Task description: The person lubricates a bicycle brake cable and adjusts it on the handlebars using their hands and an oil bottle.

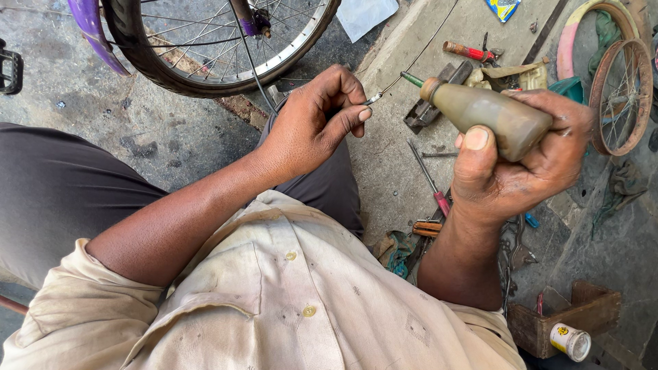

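Looking down from my head, my right hand (528,161) is wrapped around a grimy brown oil bottle (490,113), fingers curled tight about its body and my thumb pressed flat on its side. The bottle lies tilted, its green nozzle (412,79) pointing left toward the cable.

Just left of the bottle, my left hand (312,123) pinches the thin black cable (264,85) — thumb and forefinger pressed together on it near its metal end (373,99), the other fingers curled in. A bare wire (425,51) runs on from that end, up and away past the nozzle, which sits near it but apart.

Further left of the bottle and above stands a bicycle wheel (171,75) with a purple frame (92,27). Below the bottle a red-handled screwdriver (430,181) lies on the concrete floor (391,178). Well below the bottle, to the right, a wooden box (548,329) holds a small white tin (570,341). Right of the bottle a small rusty spoked wheel (622,96) lies on the ground.
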